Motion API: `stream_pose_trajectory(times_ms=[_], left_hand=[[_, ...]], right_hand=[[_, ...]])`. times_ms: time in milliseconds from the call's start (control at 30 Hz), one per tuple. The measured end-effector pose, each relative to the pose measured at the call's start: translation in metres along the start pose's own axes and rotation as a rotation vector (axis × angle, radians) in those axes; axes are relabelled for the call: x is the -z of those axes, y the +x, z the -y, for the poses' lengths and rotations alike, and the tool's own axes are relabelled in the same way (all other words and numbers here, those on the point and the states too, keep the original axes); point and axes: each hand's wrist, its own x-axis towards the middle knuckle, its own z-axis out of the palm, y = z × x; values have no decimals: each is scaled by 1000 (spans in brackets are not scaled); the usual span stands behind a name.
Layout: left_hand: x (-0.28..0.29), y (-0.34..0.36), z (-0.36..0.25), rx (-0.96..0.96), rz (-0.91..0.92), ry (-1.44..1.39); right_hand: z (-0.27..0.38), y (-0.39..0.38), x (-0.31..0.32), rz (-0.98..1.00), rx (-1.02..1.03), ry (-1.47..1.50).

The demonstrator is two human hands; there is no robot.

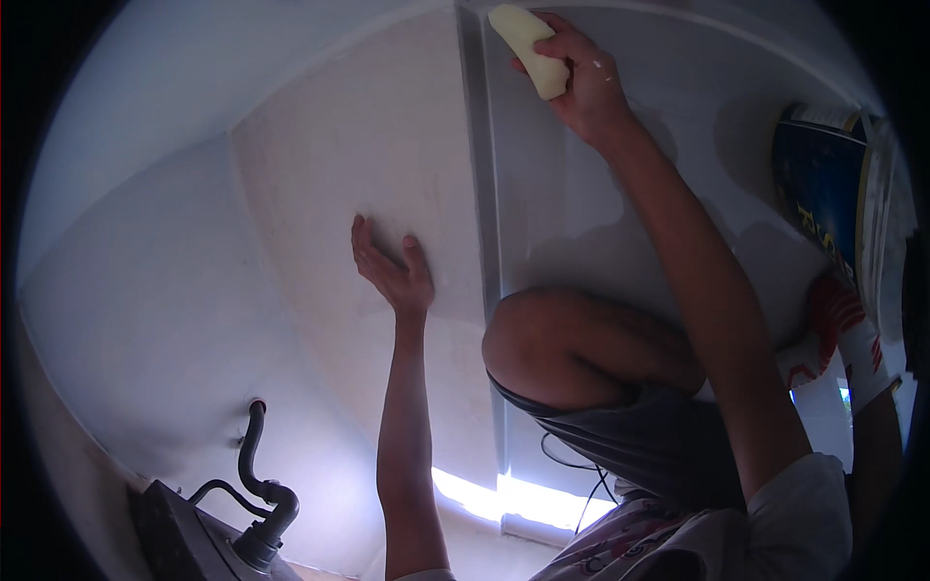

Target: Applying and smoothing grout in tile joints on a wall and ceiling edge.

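Note:
A pale yellow sponge (529,50) with curved sides is gripped in my right hand (593,85), at the far end of my outstretched arm. The sponge is beside the top of a long grey strip (477,126); whether it touches the surface there, I cannot tell. Small white specks dot the back of that hand. Further left and lower, my left hand (395,273) holds nothing. Its thumb and fingers are apart, resting on or just over a smooth beige panel (320,145).
My bent knee (533,349) is close to the grey strip. At the right lies or stands a dark blue bucket (823,184), near a foot in a red and white sock (835,315). Lower left, a grey drain pipe (254,455) joins a dark basin (184,533). Thin black cables (593,474) trail near my shorts.

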Motion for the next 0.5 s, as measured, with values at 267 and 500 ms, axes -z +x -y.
stream_pose_trajectory(times_ms=[267, 500], left_hand=[[7, -9, 7, 19, -38, 4], [9, -7, 9, 8, -15, 4]], right_hand=[[26, -23, -18, -24, -206, 99], [41, -19, -23, 74, -177, -604]])
